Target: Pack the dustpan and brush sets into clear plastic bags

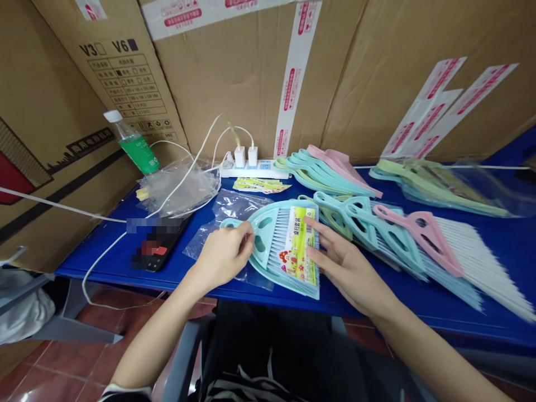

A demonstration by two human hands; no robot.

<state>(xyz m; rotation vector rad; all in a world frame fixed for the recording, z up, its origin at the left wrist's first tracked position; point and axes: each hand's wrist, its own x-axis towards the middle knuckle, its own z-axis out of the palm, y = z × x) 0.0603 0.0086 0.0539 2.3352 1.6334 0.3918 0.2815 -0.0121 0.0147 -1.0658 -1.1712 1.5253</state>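
A light-blue dustpan [262,268] lies near the table's front edge, with a matching small brush [280,234] nested in it. On the bristles rests a yellow-green printed label card [299,245]. My left hand [228,251] is closed round the handle end of the brush and dustpan. Fingers apart, my right hand [347,262] touches the card's right side with its fingertips. A clear plastic bag [234,204] lies flat behind and under my left hand. More label cards [259,185] sit behind the dustpan.
Stacked dustpans [330,170] and several brushes [419,234] lie to the right, with bagged sets [444,184] behind. A power strip [255,169] with white cables, clear bags [180,184], a bottle [138,148] and a black phone [161,245] are leftward. Cardboard boxes [234,72] wall the back.
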